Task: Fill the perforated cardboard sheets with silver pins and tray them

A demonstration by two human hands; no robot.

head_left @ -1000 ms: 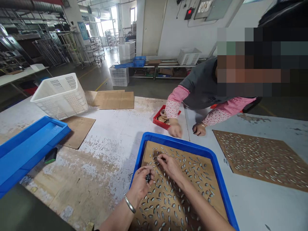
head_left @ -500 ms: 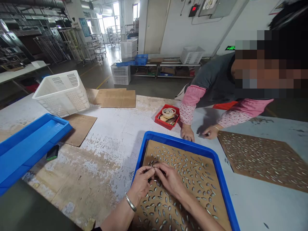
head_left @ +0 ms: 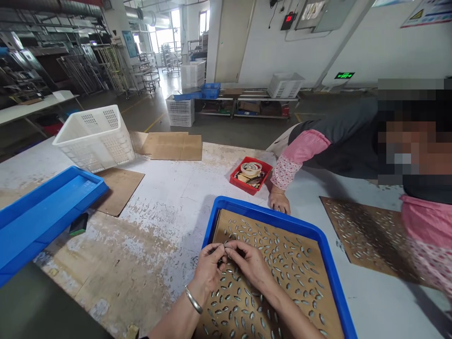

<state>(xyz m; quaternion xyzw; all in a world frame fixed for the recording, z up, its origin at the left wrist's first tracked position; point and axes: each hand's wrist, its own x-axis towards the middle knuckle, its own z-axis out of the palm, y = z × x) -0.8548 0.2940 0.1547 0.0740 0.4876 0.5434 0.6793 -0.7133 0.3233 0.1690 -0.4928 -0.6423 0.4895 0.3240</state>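
Note:
My left hand [head_left: 209, 266], with a metal bangle on its wrist, is closed in a pinch over the left part of a blue tray [head_left: 270, 216]. Against its fingertips, my right hand [head_left: 249, 263] pinches too; whatever small piece sits between them is hidden by the fingers. Below both hands a brown cardboard sheet [head_left: 243, 293] lies inside the tray. Small, shiny, leaf-shaped pieces [head_left: 282, 252] are spread in rows over the sheet, each apart from its neighbours.
Across the table a co-worker's hand [head_left: 279, 201] rests beside a red box [head_left: 251, 189] holding tape rolls. At right lies another cardboard sheet [head_left: 356, 226] with similar pieces. Leftward are a blue tray [head_left: 45, 207], a white crate [head_left: 102, 146] and flat cardboard [head_left: 122, 186].
The co-worker has leaned further right, with one arm now reaching over the right-hand sheet. My hands stay pinched together in nearly the same place; the view has shifted slightly.

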